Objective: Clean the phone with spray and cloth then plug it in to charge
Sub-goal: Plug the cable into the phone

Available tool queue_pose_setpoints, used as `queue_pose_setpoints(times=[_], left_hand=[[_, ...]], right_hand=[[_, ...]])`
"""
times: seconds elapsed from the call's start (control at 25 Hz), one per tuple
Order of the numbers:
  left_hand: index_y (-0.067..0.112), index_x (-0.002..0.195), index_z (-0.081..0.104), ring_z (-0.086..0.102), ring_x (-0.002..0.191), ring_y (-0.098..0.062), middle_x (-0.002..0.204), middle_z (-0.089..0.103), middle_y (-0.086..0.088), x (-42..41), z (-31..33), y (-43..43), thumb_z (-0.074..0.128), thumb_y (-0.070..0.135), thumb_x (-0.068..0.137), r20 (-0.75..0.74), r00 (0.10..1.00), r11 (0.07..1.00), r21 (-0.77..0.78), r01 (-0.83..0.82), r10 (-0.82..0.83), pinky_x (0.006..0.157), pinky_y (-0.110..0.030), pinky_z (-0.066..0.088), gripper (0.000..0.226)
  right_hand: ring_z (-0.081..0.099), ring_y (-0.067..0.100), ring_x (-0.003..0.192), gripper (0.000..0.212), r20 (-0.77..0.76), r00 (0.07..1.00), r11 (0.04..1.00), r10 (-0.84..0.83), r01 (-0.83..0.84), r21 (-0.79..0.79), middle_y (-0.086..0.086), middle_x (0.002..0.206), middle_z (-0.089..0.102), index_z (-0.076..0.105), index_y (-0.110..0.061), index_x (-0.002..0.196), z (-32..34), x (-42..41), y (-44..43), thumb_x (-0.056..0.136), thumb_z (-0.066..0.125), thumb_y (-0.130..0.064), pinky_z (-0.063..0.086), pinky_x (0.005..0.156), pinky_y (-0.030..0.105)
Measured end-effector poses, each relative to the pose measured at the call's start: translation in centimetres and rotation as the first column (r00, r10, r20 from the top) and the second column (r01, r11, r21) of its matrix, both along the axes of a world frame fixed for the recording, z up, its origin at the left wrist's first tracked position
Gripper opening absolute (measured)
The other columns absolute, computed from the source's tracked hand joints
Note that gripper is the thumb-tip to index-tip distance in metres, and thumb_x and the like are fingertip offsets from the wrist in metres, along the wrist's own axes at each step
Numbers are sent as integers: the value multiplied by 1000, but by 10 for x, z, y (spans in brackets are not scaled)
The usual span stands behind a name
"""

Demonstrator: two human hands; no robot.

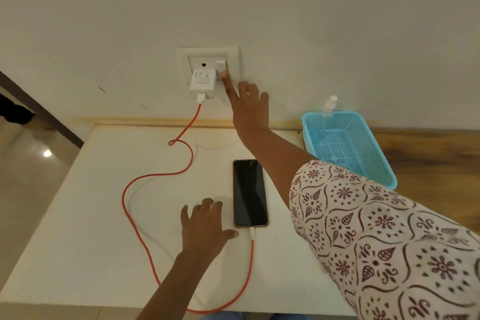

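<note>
A black phone (pixel 250 193) lies face up on the white table (pixel 91 228), its screen dark. A red cable (pixel 130 215) runs from the phone's near end in a loop to a white charger (pixel 203 83) plugged into the wall socket plate (pixel 207 56). My right hand (pixel 248 109) reaches up to the wall, its index fingertip touching the white switch (pixel 221 66) beside the charger. My left hand (pixel 205 227) rests flat on the table just left of the phone, fingers spread and holding nothing. A clear spray bottle (pixel 327 109) stands in the blue basket. No cloth is visible.
A blue perforated plastic basket (pixel 363 153) sits at the right against the wall, on a wooden surface (pixel 428 163). The cable's loop spreads over the left and near part of the table. Tiled floor (pixel 26 176) lies beyond the table's left edge.
</note>
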State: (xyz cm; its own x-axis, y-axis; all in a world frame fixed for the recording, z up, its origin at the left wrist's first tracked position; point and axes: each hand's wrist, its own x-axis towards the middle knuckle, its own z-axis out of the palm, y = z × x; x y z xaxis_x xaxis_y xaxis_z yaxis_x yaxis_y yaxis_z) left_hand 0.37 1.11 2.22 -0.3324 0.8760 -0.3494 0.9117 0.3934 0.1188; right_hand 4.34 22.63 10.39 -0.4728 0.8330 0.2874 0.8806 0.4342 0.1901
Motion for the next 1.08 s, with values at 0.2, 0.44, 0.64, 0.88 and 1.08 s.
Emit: queue_pose_setpoints(times=[0.2,0.44,0.64,0.88,1.08], left_hand=[[30,140,32,36,136,-19,151,32,2,5,0,0,54,69,75,-134,988,996,-54,76,-83,114,-55,-2,79],[26,143,25,30,140,-19,155,25,1,12,23,-2,57,58,80,-24,999,988,-150,22,-26,114,-56,3,77],[25,141,29,34,137,-18,151,33,2,26,40,-19,46,51,90,47,997,998,3,-63,63,115,-48,14,60],[21,142,27,32,138,-24,152,31,-1,35,47,-43,39,55,91,89,991,990,-113,-86,96,114,-46,19,63],[21,131,43,48,126,-20,141,46,0,44,60,-59,44,48,92,226,969,993,43,-113,100,104,-33,37,48]], right_hand=[[41,18,88,108,70,997,996,-38,43,-72,7,105,50,-19,-23,146,8,-7,2,81,67,-24,40,81,33],[49,26,103,94,-73,992,980,101,-112,-167,14,121,48,-8,-20,149,18,32,-59,83,59,-15,42,86,39],[44,28,119,67,-128,991,860,-25,-45,-509,13,139,40,21,-11,142,-18,79,-146,86,56,-21,41,93,39],[41,24,129,52,-91,931,677,-353,187,-712,8,145,36,29,-16,139,-49,130,-230,93,48,-34,40,105,33],[51,18,118,37,-231,868,636,-439,119,-762,4,134,49,41,-16,129,-32,151,-247,94,48,-26,44,96,24]])
